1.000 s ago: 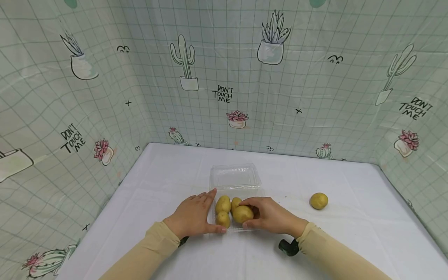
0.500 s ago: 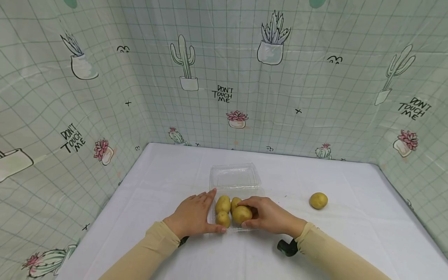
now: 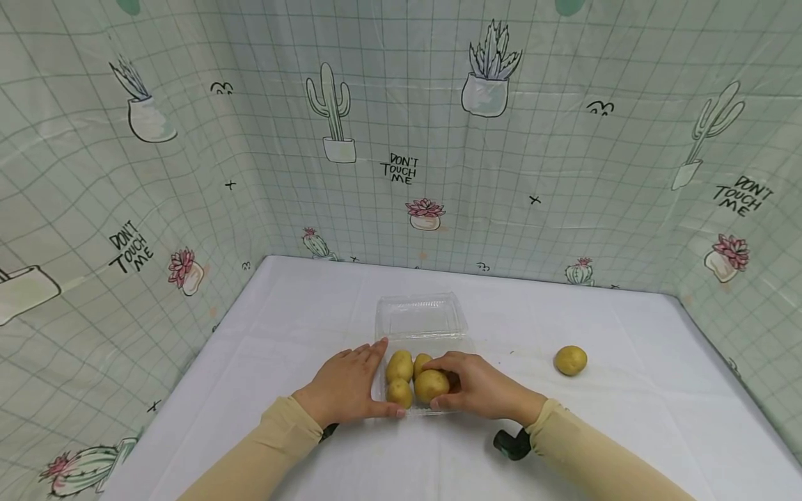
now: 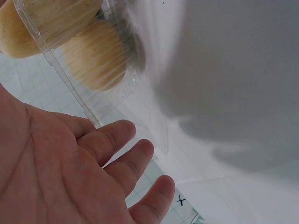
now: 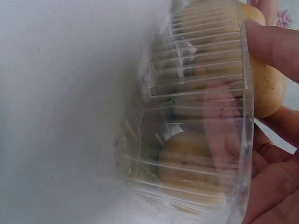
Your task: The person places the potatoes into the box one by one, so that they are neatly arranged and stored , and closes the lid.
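Note:
A clear plastic clamshell box (image 3: 432, 344) lies open on the table, its lid folded back on the far side. Inside, two potatoes sit along the left, a front one (image 3: 399, 394) and a rear one (image 3: 399, 366). Another potato (image 3: 422, 362) lies farther back, partly behind my right fingers. My right hand (image 3: 485, 390) grips a potato (image 3: 431, 387) between thumb and fingers at the box's right half; the right wrist view shows this potato (image 5: 270, 91) at rim height. My left hand (image 3: 343, 387) rests along the box's left side, fingers extended, thumb at the front edge.
A single loose potato (image 3: 571, 360) lies on the white tablecloth (image 3: 626, 417) to the right. A patterned curtain (image 3: 401, 125) encloses the table at the back and both sides. A black device (image 3: 512, 444) shows under the right wrist.
The right hand and its potato have shifted very slightly left over the box. The left hand and the other potatoes hold their places.

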A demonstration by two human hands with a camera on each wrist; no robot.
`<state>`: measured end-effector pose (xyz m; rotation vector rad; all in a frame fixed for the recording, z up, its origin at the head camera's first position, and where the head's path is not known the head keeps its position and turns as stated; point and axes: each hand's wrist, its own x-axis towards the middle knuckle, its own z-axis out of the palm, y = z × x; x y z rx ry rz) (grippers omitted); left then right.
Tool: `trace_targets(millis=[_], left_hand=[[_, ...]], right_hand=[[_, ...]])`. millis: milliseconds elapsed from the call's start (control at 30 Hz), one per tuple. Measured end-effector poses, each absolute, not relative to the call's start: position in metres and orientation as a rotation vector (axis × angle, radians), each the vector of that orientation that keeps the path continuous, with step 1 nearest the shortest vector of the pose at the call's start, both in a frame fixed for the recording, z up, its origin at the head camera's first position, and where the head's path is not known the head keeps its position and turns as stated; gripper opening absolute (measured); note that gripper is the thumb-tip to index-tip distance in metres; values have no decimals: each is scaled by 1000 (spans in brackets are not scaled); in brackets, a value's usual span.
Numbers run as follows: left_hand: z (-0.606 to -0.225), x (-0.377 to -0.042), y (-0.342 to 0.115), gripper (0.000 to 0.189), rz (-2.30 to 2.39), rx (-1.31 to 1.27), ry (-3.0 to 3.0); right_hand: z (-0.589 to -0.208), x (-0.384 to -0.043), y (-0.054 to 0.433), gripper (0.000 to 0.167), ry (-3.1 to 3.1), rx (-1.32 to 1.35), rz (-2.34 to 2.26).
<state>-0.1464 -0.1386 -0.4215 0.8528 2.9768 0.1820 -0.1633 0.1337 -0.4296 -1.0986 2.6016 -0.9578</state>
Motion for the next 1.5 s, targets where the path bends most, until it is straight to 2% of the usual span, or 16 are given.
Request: trace_targets(millis=[367,1033,1500], left_hand=[[-421,-146,-138,117,191,844,2969],[-420,-145,-138,117,203,848,2972],[-420,-145,-137,116,185,837,2972]], right_hand=[[-432,-164,134,36,2552,-1197,-1019],[-427,-162,133,39,2549,-1133,-971],[-417,-164,154,43,2565,-1192,-1038]])
